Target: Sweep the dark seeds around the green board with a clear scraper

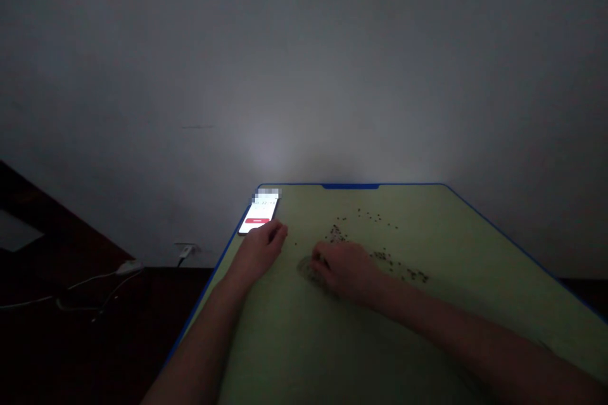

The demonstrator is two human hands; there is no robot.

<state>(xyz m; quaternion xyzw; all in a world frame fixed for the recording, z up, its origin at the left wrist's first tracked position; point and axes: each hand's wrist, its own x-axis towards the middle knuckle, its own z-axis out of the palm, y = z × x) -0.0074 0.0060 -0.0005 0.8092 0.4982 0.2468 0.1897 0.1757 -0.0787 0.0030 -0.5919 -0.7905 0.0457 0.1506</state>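
Bench (270, 342): small dark pieces (336, 233), scattered mostly beyond and right of a translucent object (306, 271). Right hand (350, 269) — fingers curled at this object, grip unclear. Left hand (263, 244) — curled beside lit phone (259, 210), contents unclear. Apparent step: fine right-hand handling, calling for a light pinch.

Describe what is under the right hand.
Beneath the right hand, part of a greyish, rounded object shows on the green tabletop. The hand covers the rest; whether small dark pieces lie there too cannot be seen.
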